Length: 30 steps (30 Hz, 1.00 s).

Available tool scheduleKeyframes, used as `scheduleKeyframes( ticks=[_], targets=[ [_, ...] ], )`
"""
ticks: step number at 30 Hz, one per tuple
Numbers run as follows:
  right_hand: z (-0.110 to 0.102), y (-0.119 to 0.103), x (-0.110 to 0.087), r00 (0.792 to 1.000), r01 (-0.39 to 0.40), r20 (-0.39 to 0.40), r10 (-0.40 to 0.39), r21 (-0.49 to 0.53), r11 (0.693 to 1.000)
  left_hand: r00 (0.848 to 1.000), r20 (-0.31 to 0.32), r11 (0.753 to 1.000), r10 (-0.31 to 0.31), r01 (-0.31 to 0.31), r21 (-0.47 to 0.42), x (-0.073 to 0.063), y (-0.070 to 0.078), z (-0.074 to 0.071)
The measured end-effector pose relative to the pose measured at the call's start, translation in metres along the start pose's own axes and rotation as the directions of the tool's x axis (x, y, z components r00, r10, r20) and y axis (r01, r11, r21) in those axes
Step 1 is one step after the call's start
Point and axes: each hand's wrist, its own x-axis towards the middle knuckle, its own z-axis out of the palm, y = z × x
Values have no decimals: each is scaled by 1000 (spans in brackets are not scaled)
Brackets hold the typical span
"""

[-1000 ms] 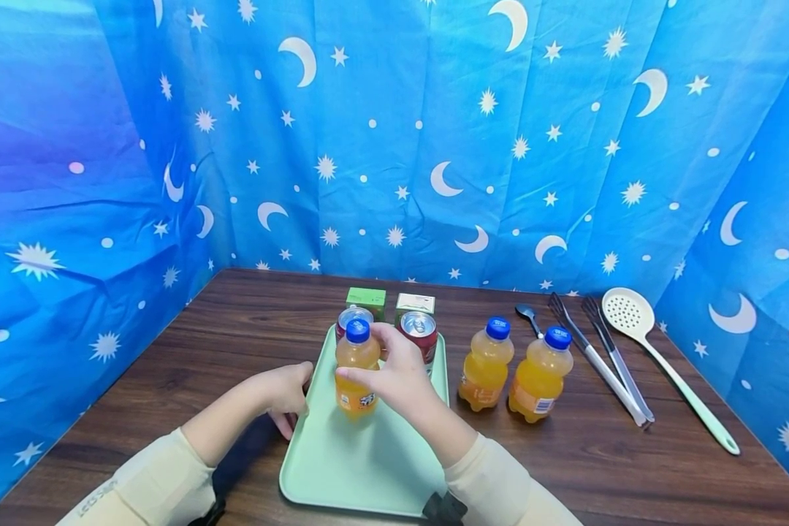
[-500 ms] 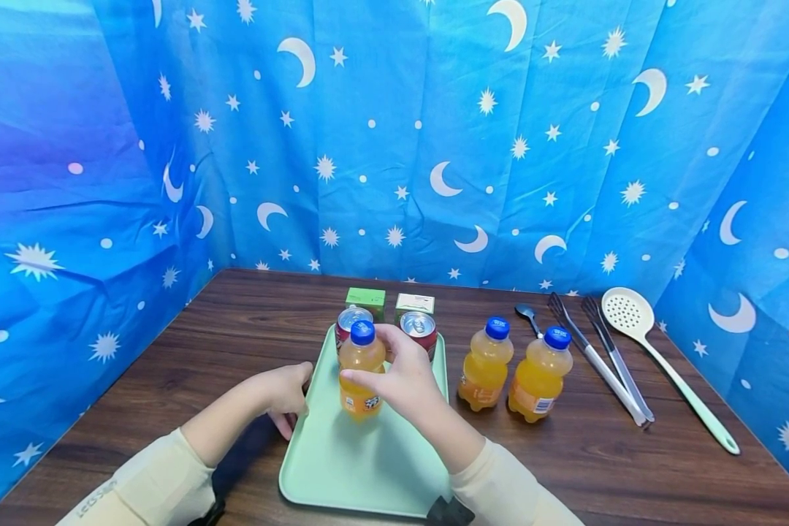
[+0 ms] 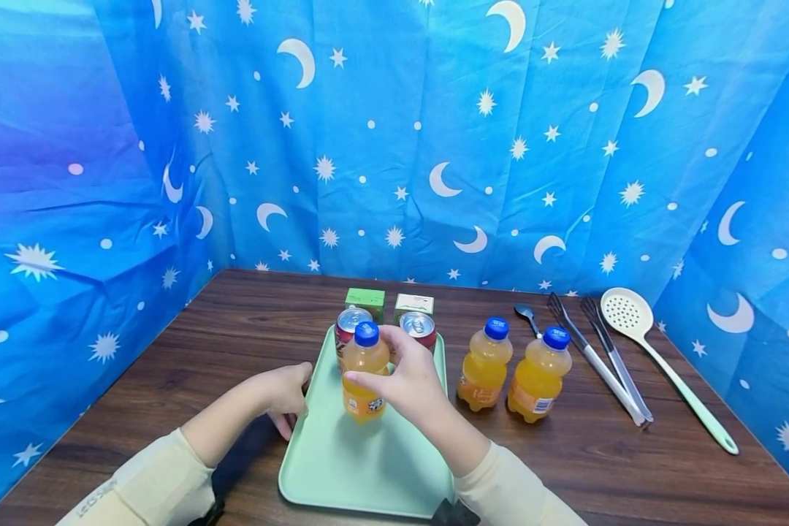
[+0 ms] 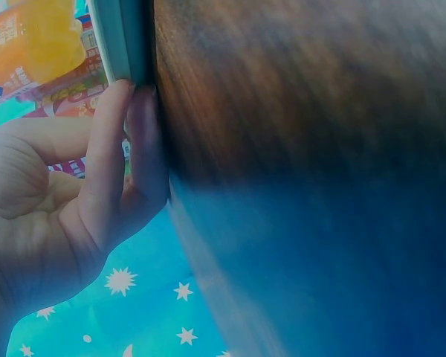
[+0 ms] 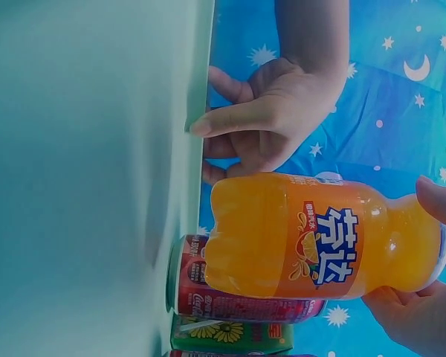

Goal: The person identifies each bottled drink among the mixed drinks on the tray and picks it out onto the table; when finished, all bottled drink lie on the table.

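My right hand [image 3: 413, 381] holds a bottle of orange soda [image 3: 363, 402] with a blue cap, thumb and fingers round its upper part. The bottle is upright, close over the light green tray [image 3: 348, 467]. In the right wrist view the bottle's base [image 5: 219, 238] shows a gap from the tray surface. My left hand [image 3: 286, 394] grips the tray's left edge, thumb at the rim, as the left wrist view of the tray edge [image 4: 126, 44] also shows. Two red soda cans, the left can [image 3: 353, 318] and the right can [image 3: 418, 324], stand at the tray's far end.
A green drink carton [image 3: 365, 298] and a white-topped carton [image 3: 415, 302] stand behind the cans. Two more orange soda bottles [image 3: 485, 369] [image 3: 540, 380] stand right of the tray. Further right lie a dark spoon [image 3: 527, 314], metal tongs [image 3: 601, 365] and a slotted skimmer [image 3: 631, 314].
My right hand has shifted the soda bottle slightly to the right and a little toward me over the tray. The left hand has stayed at the tray's edge.
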Motion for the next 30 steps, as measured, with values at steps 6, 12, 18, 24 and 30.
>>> scheduleKeyframes(
  ticks=[6, 12, 18, 24, 30],
  targets=[
    [-2, -1, -2, 1000, -7, 5, 7, 8, 1000, 1000, 1, 1000, -7, 7, -9, -2, 1, 1],
    [-4, -2, -4, 1000, -8, 13, 8, 9, 1000, 1000, 3, 1000, -11, 11, -14, -1, 0, 0],
    [-6, -3, -6, 1000, -15, 19, 15, 20, 1000, 1000, 0, 1000, -4, 4, -3, -1, 2, 0],
    [-8, -2, -9, 1000, 4, 19, -5, 33, 999, 1000, -1, 1000, 8, -8, -11, -3, 1, 1],
    [-10, -3, -11, 1000, 16, 21, -17, 48, 999, 1000, -3, 1000, 7, -7, -3, -2, 2, 0]
  ],
)
